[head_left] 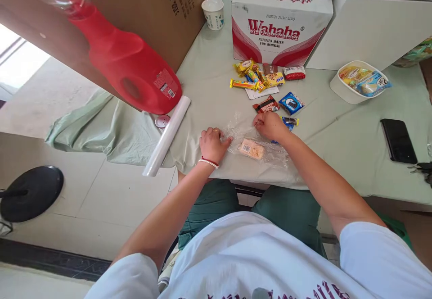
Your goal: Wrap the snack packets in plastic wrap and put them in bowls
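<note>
A pale pink-orange packaged snack (252,149) with a barcode label lies on a crumpled sheet of clear plastic film (274,152) near the table's front edge. My left hand (213,146) rests at the film's left side, thumb spread away from the bent fingers. Beyond the snack, to its upper right, my right hand (269,125) is closed, its fingertips pinching the film's far edge. Just past that hand lie a brown-red snack packet (266,105) and a blue snack packet (291,103). Another small packet (290,121) is partly hidden behind the right wrist.
A white plastic-film roll (168,137) lies left, beside a large red bottle (135,69). Yellow-wrapped snacks (251,76) and a red packet (294,73) sit before the Wahaba-style water carton (280,29). A white tub (351,92) of snacks, a phone (398,140) and a paper cup (213,14) stand around.
</note>
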Demonstrator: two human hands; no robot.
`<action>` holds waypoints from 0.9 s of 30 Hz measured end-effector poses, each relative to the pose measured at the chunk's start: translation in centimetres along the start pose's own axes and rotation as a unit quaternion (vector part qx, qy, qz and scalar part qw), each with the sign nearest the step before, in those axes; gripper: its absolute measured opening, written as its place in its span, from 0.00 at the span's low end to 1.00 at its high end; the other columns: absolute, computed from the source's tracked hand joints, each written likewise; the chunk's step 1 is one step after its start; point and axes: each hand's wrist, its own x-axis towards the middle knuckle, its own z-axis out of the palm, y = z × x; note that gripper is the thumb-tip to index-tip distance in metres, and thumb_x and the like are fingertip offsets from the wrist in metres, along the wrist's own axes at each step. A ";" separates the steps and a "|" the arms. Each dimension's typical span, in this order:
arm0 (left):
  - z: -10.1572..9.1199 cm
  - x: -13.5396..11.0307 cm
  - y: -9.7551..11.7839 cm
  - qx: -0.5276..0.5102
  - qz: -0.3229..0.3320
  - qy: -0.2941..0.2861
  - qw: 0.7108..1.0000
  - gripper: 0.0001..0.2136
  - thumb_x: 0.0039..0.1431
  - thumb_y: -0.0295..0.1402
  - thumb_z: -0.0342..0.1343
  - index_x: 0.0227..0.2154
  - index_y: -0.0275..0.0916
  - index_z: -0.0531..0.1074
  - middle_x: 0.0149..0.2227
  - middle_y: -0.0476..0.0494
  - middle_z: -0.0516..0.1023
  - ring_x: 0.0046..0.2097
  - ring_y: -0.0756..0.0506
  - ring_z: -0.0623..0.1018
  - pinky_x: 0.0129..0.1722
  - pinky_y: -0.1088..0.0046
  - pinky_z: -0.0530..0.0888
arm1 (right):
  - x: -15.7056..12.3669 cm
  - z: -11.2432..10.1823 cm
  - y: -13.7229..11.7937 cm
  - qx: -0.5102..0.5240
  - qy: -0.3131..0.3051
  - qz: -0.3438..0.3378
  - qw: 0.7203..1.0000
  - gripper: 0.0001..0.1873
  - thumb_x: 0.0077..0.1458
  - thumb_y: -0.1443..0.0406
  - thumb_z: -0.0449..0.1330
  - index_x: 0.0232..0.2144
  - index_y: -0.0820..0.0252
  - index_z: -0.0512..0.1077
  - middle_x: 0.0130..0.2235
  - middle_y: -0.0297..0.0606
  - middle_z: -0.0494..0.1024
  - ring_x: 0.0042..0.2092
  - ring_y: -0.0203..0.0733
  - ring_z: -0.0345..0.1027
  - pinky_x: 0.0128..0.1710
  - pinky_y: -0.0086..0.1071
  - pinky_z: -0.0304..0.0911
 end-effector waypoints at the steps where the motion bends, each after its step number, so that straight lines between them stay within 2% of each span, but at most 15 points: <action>1: 0.0 0.0 0.1 0.000 -0.003 -0.006 1.000 0.12 0.59 0.45 0.63 0.32 0.43 0.72 0.41 0.37 0.76 0.50 0.32 0.74 0.50 0.52 0.71 | -0.9 -0.4 -0.3 0.008 0.013 -0.040 0.999 0.18 0.59 0.72 0.55 0.45 0.60 0.82 0.37 0.41 0.81 0.45 0.47 0.73 0.47 0.35 0.66; 3: 0.0 -0.1 0.4 0.003 -0.007 -0.016 1.000 0.13 0.60 0.45 0.62 0.28 0.43 0.70 0.41 0.36 0.76 0.50 0.31 0.73 0.50 0.51 0.71 | -3.2 -0.8 -1.3 -0.007 0.017 -0.131 0.991 0.20 0.62 0.71 0.54 0.49 0.58 0.81 0.39 0.41 0.80 0.44 0.46 0.72 0.45 0.35 0.65; 6: -0.2 -0.1 0.4 0.008 -0.002 -0.019 1.000 0.09 0.61 0.39 0.58 0.29 0.43 0.70 0.43 0.35 0.76 0.52 0.31 0.73 0.51 0.51 0.71 | -6.7 -0.1 -2.9 -0.069 -0.056 -0.222 0.971 0.19 0.65 0.70 0.56 0.52 0.50 0.81 0.42 0.42 0.78 0.46 0.48 0.70 0.40 0.35 0.62; 8: -0.5 -0.1 0.0 -0.025 0.002 -0.018 1.000 0.04 0.60 0.34 0.56 0.30 0.42 0.70 0.42 0.36 0.77 0.50 0.33 0.75 0.51 0.53 0.71 | -8.4 1.0 -3.5 -0.100 -0.096 -0.227 0.964 0.18 0.65 0.71 0.57 0.49 0.48 0.81 0.43 0.42 0.76 0.47 0.48 0.68 0.39 0.34 0.61; 10: -1.0 0.0 -0.4 -0.118 -0.019 -0.024 0.993 0.01 0.58 0.32 0.55 0.31 0.42 0.70 0.37 0.40 0.77 0.43 0.38 0.77 0.46 0.59 0.73 | -9.3 2.2 -3.5 -0.115 -0.105 -0.207 0.966 0.16 0.66 0.71 0.56 0.46 0.50 0.82 0.44 0.42 0.75 0.48 0.48 0.67 0.40 0.34 0.61; 12: -1.7 -0.4 -0.3 -0.241 -0.058 -0.038 0.968 0.01 0.58 0.32 0.54 0.32 0.42 0.70 0.31 0.46 0.77 0.35 0.43 0.76 0.38 0.65 0.74 | -9.6 3.1 -3.2 -0.113 -0.094 -0.193 0.970 0.16 0.69 0.69 0.54 0.48 0.53 0.81 0.45 0.43 0.74 0.49 0.49 0.66 0.42 0.35 0.61; 14: -2.4 -1.2 0.7 -0.331 -0.063 -0.058 0.940 0.03 0.58 0.34 0.55 0.35 0.42 0.71 0.29 0.48 0.77 0.32 0.46 0.76 0.33 0.69 0.73 | -9.6 3.8 -2.8 -0.093 -0.073 -0.193 0.974 0.18 0.70 0.68 0.53 0.51 0.55 0.80 0.45 0.44 0.74 0.49 0.50 0.65 0.45 0.38 0.62; 17: -2.5 -3.2 3.6 -0.351 0.030 -0.101 0.930 0.07 0.59 0.34 0.56 0.39 0.41 0.76 0.35 0.46 0.81 0.36 0.46 0.80 0.38 0.68 0.77 | -9.6 4.4 -2.2 -0.030 -0.032 -0.214 0.976 0.18 0.68 0.70 0.53 0.50 0.57 0.81 0.47 0.46 0.75 0.50 0.51 0.65 0.50 0.42 0.64; 19: -1.9 -4.6 5.7 -0.300 0.111 -0.108 0.941 0.11 0.61 0.31 0.54 0.44 0.40 0.78 0.43 0.42 0.83 0.44 0.44 0.81 0.47 0.65 0.79 | -10.0 4.3 -1.7 0.024 -0.008 -0.233 0.972 0.15 0.65 0.69 0.56 0.47 0.59 0.82 0.50 0.48 0.76 0.52 0.52 0.65 0.54 0.45 0.65; 21: -1.0 -5.8 7.1 -0.213 0.177 -0.084 0.957 0.15 0.62 0.28 0.51 0.48 0.38 0.79 0.49 0.38 0.82 0.51 0.41 0.80 0.54 0.61 0.77 | -10.8 4.1 -0.9 0.078 -0.001 -0.245 0.966 0.13 0.64 0.68 0.57 0.44 0.58 0.82 0.50 0.47 0.77 0.53 0.51 0.67 0.55 0.46 0.67; 23: -0.2 -6.8 7.5 -0.123 0.221 -0.062 0.966 0.18 0.63 0.26 0.49 0.52 0.36 0.78 0.54 0.35 0.80 0.57 0.38 0.77 0.59 0.58 0.75 | -12.2 3.8 -0.1 0.116 0.038 -0.201 0.972 0.15 0.66 0.67 0.55 0.45 0.56 0.81 0.48 0.45 0.79 0.51 0.49 0.69 0.54 0.44 0.69; 25: 0.3 -7.7 7.3 -0.053 0.249 -0.061 0.965 0.22 0.63 0.26 0.51 0.58 0.35 0.75 0.60 0.35 0.77 0.61 0.36 0.75 0.59 0.57 0.74 | -13.8 3.7 0.8 0.098 0.134 -0.084 0.983 0.17 0.67 0.65 0.54 0.52 0.56 0.79 0.52 0.47 0.78 0.53 0.51 0.69 0.53 0.46 0.69; 27: 0.5 -8.4 6.9 -0.007 0.264 -0.065 0.962 0.26 0.62 0.25 0.52 0.64 0.37 0.70 0.64 0.35 0.74 0.64 0.35 0.72 0.58 0.57 0.74 | -15.2 3.9 1.4 0.034 0.206 0.038 0.977 0.19 0.65 0.61 0.58 0.55 0.59 0.77 0.56 0.52 0.75 0.56 0.58 0.66 0.54 0.51 0.68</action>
